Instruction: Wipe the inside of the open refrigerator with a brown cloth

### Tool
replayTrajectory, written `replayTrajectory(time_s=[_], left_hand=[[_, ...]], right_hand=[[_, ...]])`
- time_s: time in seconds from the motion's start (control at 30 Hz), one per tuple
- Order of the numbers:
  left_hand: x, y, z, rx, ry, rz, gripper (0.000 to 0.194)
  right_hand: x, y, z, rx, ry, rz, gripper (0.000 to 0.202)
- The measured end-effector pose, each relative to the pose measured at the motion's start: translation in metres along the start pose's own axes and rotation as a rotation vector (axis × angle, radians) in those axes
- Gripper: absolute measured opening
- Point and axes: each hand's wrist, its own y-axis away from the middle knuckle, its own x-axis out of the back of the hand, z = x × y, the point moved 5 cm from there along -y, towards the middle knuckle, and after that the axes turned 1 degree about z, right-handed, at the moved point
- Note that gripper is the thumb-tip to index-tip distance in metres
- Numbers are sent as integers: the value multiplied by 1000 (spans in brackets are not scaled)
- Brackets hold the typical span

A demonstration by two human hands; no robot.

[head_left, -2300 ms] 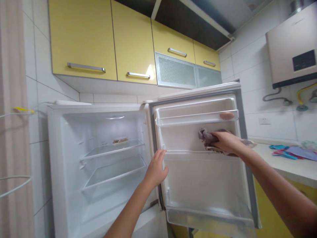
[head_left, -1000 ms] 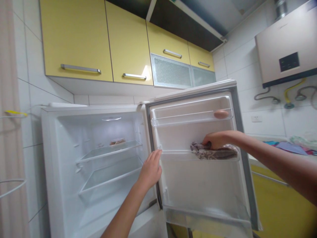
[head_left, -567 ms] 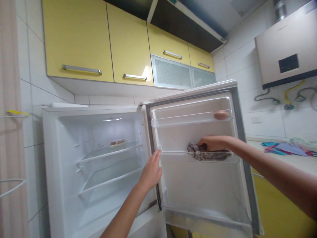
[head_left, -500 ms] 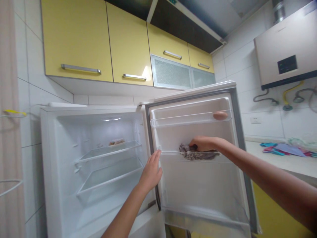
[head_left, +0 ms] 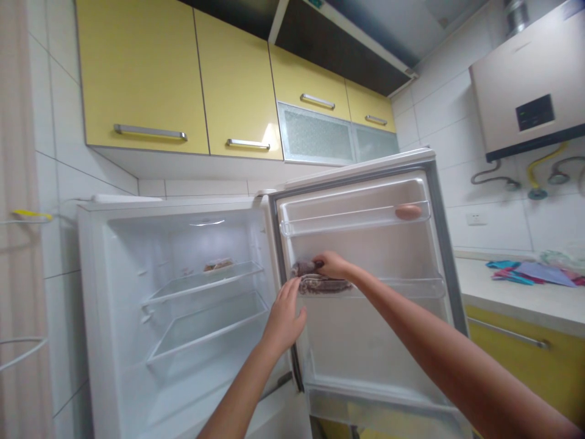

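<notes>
Grips the patterned cloth [head_left: 325,284] with the right hand [head_left: 333,266] at the hinge-side end of the middle shelf [head_left: 425,288] on the refrigerator door [head_left: 347,341] and spreads the left hand [head_left: 284,320] just beside the cloth.

This is a kitchen, domestic in look. Left of the left hand [head_left: 284,314] stands an open, white, boxy refrigerator [head_left: 91,341]; above and right of the right hand [head_left: 331,264], a brown oval egg [head_left: 408,211] sits in its clear plastic door rack [head_left: 347,223]. Glossy yellow rectangular wall cabinets [head_left: 141,73] hang above both hands. Well right of the right hand are a pale flat countertop [head_left: 479,292], a yellow flat-fronted base cupboard [head_left: 560,363] and white ceramic wall tiles [head_left: 461,119].
</notes>
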Motion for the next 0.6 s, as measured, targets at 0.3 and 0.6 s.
replayTrajectory(time_s=[0.3,0.6], left_hand=[[23,-33,2,156,225,232,45],[-4,-76,36,479,1057,303,46]], right_hand=[[19,19,12,-46,-617,110,40],[19,16,-14,68,-520,90,39]])
